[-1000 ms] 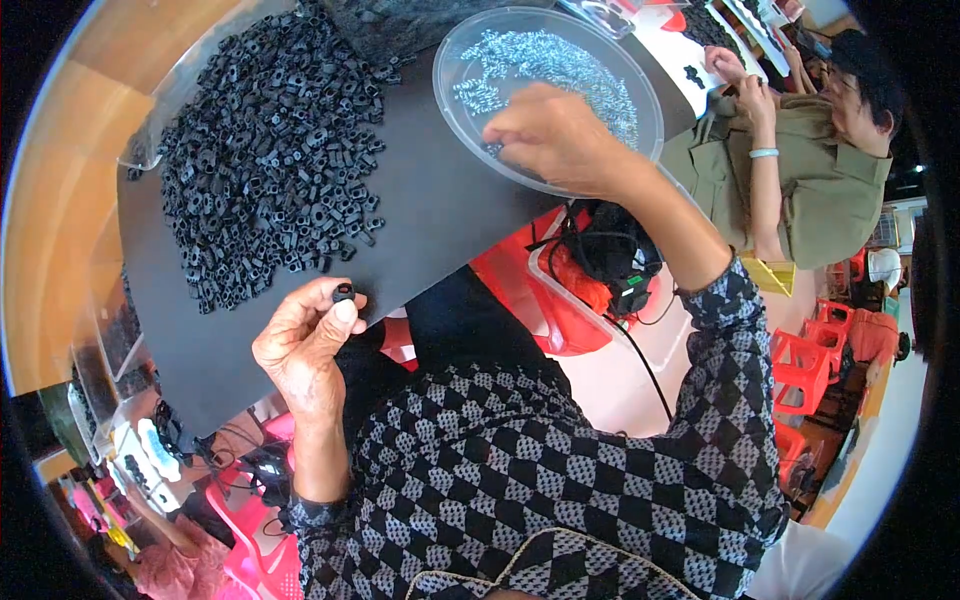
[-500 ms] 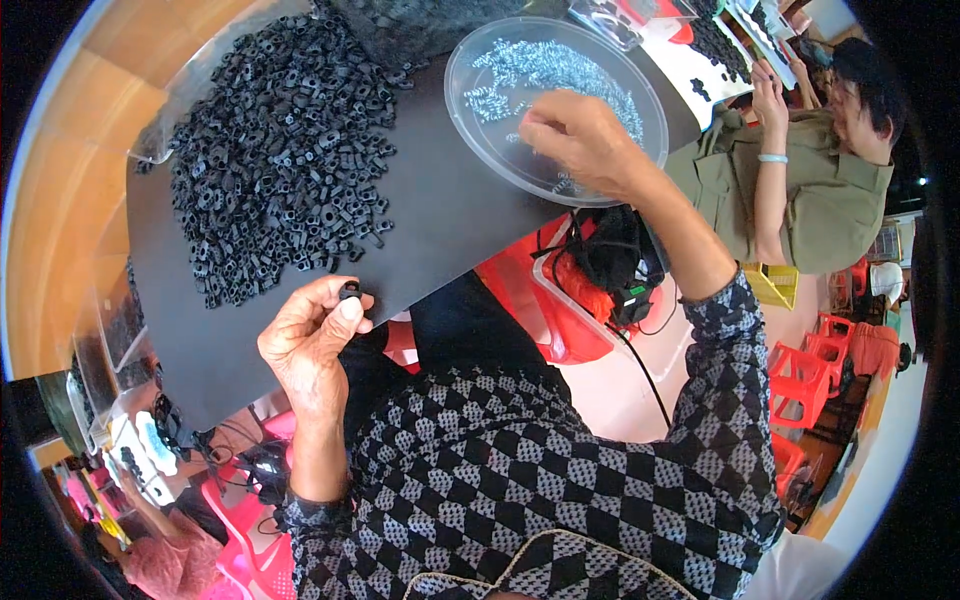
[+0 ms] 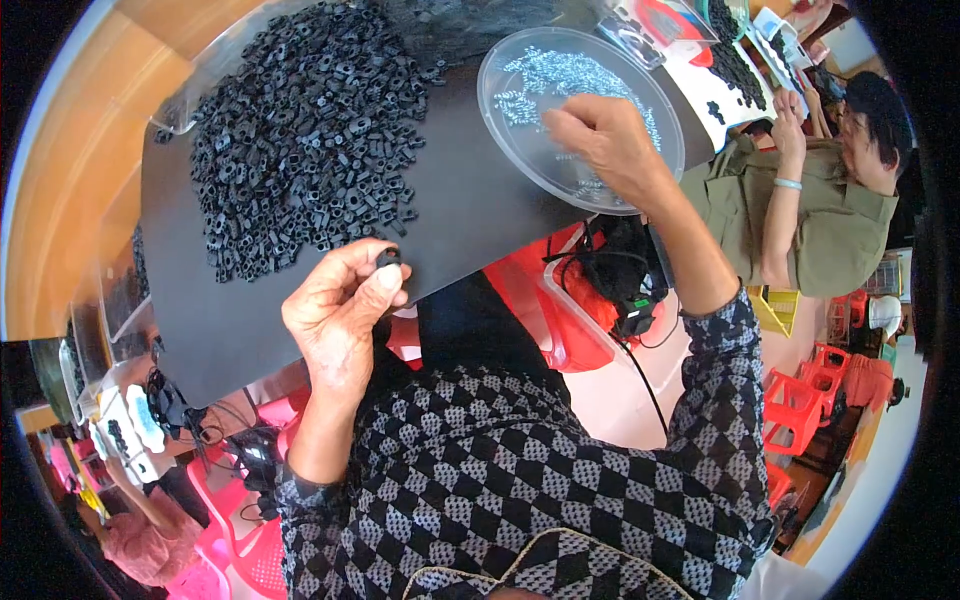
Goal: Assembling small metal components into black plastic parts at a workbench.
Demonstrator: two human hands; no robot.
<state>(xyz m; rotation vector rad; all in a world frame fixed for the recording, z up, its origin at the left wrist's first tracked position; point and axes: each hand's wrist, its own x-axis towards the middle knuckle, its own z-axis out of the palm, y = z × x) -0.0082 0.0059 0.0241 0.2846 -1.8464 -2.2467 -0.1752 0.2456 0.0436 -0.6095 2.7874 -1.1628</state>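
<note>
Table: plain charcoal grey. On its left half, heaped small parts: black. On its right half, round tray: clear, colourless; metal pieces, same half: bluish silver. At the table's near side, patterned top: black and grey diamonds, cream piping. Right of the table: olive-green shirt, yellow basket, red stools.

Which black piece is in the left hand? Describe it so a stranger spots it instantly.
On the dark tabletop, find the big heap of black parts. Just below it in the picture, the left hand pinches a small black piece. Unlike those in the heap, it is held apart.
</note>
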